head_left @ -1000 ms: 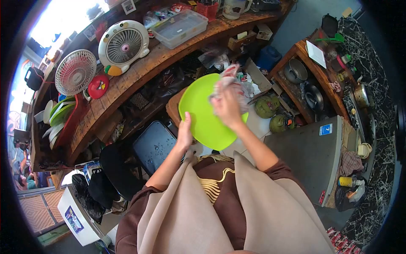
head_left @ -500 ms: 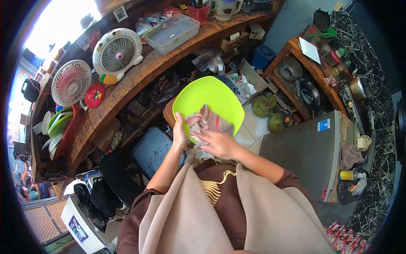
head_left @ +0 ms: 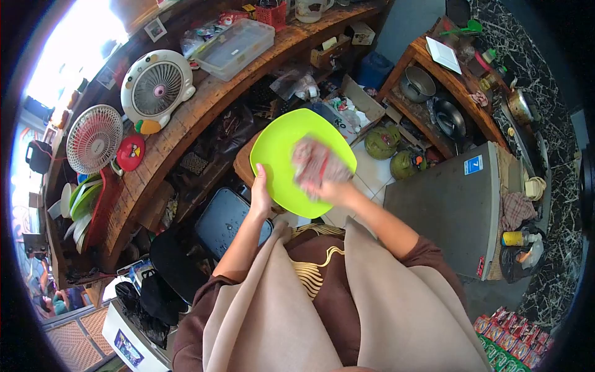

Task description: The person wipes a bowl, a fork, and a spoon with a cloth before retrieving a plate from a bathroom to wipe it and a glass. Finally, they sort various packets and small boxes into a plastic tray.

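A square lime-green plate point(head_left: 276, 146) with rounded corners is held up in front of my body, its inner face toward me. My left hand point(head_left: 261, 192) grips the plate's left edge, the thumb on the face and the other fingers hidden behind it. With my right hand point(head_left: 333, 191) I hold a bunched striped cloth point(head_left: 317, 162) against the right half of the plate. Cloth and fingertips are blurred by motion.
Below left of the plate lies a dark tray point(head_left: 226, 217) with water drops. A wooden counter point(head_left: 180, 139) curves along the left, carrying a white fan point(head_left: 158, 90) and a clear plastic box point(head_left: 235, 49). A grey fridge point(head_left: 434, 204) stands at the right.
My right hand and the cloth have moved rightward across the plate, and the cloth is now more blurred. My left hand keeps its hold. The view has shifted slightly.
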Demonstrator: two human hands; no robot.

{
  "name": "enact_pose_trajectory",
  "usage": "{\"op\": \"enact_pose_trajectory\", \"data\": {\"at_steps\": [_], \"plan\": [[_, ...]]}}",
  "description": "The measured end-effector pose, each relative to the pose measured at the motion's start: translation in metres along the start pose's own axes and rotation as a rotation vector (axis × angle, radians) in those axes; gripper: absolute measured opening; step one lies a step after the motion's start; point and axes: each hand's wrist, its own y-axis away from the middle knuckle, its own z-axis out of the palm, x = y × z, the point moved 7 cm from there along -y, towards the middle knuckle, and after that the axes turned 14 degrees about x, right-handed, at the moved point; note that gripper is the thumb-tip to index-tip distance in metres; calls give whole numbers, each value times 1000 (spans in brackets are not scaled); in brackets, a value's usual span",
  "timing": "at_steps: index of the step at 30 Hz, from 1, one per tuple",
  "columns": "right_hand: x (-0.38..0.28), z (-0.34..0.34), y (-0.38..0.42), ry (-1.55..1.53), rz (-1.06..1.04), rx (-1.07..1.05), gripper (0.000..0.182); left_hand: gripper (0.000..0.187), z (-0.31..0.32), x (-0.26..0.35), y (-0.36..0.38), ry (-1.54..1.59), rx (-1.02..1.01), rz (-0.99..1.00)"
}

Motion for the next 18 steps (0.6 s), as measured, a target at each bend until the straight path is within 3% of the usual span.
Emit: {"op": "enact_pose_trajectory", "data": {"at_steps": [1,2,3,5,6,7,8,9,12,14,15,16,17,18], "plan": [[33,6,-5,-151,428,-227,49,64,2,0,2,-2,1,-10],[53,0,-18,-140,522,-77,54,64,9,3,6,-71,-37,11],[47,5,-20,-142,527,-73,54,64,17,5,8,-137,-77,38],[-27,-21,-44,169,-259,394,60,63,23,6,6,-118,-55,79],[-39,-17,-39,169,-261,395,60,62,23,3,3,20,-36,-12],[-62,-6,-21,104,-397,353,61,61,21,0,0,154,-15,-105],[-85,1,0,39,-533,311,62,57,-3,-9,-9,-29,176,-170],[-90,1,15,120,-502,256,62,51,-7,-14,-23,192,115,-79],[-65,4,26,227,-414,180,50,56,9,19,-9,161,33,-79],[-58,-33,23,6,-453,446,39,67,10,17,-13,169,-239,-92],[-61,-59,16,-175,-377,553,30,69,13,16,-14,203,-329,-90],[-46,-73,14,-283,-247,609,32,71,11,17,-14,114,-179,-90],[-16,-76,14,-397,18,605,27,72,11,19,-13,27,-30,-90],[-14,-93,17,-493,-22,723,25,69,6,16,-16,0,38,-52]]}}
